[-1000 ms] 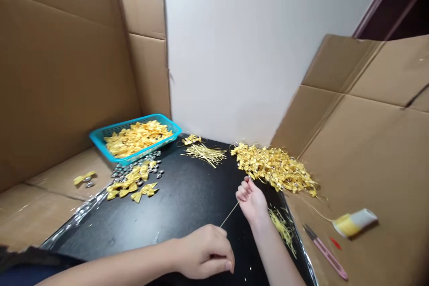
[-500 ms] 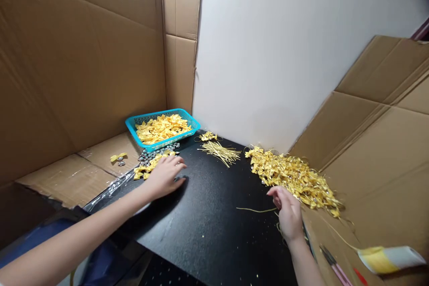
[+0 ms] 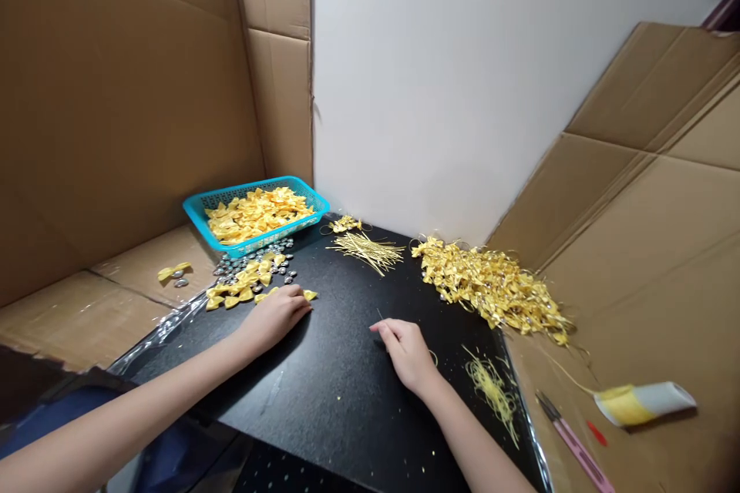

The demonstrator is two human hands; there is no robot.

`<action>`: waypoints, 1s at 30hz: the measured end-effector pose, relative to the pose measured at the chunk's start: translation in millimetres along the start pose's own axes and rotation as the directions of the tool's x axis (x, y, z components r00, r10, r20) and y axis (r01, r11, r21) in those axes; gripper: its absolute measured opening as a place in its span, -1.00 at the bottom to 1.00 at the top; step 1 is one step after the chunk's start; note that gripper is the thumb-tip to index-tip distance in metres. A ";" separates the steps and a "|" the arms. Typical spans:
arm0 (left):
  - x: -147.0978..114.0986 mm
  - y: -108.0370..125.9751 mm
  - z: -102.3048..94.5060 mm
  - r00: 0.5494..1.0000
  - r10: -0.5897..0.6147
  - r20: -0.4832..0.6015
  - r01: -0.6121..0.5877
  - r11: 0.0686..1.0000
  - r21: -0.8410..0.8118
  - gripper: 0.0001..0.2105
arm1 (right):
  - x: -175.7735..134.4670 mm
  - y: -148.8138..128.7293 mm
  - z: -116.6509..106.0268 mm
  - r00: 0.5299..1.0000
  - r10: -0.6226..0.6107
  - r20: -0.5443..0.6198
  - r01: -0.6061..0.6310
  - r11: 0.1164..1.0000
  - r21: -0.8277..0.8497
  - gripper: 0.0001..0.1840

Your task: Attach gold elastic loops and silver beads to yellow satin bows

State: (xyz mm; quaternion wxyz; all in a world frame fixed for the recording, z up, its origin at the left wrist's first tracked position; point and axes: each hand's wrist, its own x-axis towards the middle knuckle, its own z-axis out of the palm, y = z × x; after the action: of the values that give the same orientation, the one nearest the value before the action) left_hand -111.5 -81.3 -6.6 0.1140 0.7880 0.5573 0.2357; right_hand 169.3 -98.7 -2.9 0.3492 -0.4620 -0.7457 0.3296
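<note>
Cord [image 3: 379, 314] is coming inward now, and the person's right grip [image 3: 406, 354] is bringing it! Half a second ago that strand was stretching out in plain view; now only a thin end is poking up past the pinched thumb and forefinger, the rest mostly hiding behind the hand. The right grip is sitting at three o'clock from the middle of the black bench [image 3: 324, 400], much nearer its partner than it was.

And here is the left grip [image 3: 276, 314]: it was hanging over the cluster of yellow bows [image 3: 254, 273], and now it is settling between nine and ten o'clock, at the cluster's near right edge. Its fingers are curling downward, and yellow tips of a bow [image 3: 311, 295] are peeking out to either side beneath them. Whether they are clasping it or merely resting on it, the view isn't telling.

So cord and bow are drawing close, with bare bench lying between the grips; attention seems to be swinging from the strand to the bow, and nothing is joining the two yet.

Around them, silver pieces [image 3: 228, 266] are glinting at ten o'clock, the turquoise basket [image 3: 277, 236] is brimming just beyond, loose cords [image 3: 370, 252] are lying at twelve, a heap of corded bows [image 3: 491, 285] is sprawling at two, and a tangle of thread [image 3: 494, 393] is resting between three and four.
</note>
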 end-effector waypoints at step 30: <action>56.5 83.8 52.5 0.780 0.083 0.621 0.626 -0.079 -0.776 -0.65 | -8.7 18.2 -4.3 0.977 -0.205 -0.059 0.196 0.971 -0.134 -0.52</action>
State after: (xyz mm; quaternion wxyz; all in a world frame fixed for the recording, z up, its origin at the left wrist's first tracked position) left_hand -1.1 -53.9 -1.0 0.8166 0.3558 0.3264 0.3163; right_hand 184.1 -99.6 -17.3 0.3773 -0.4172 -0.7949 0.2275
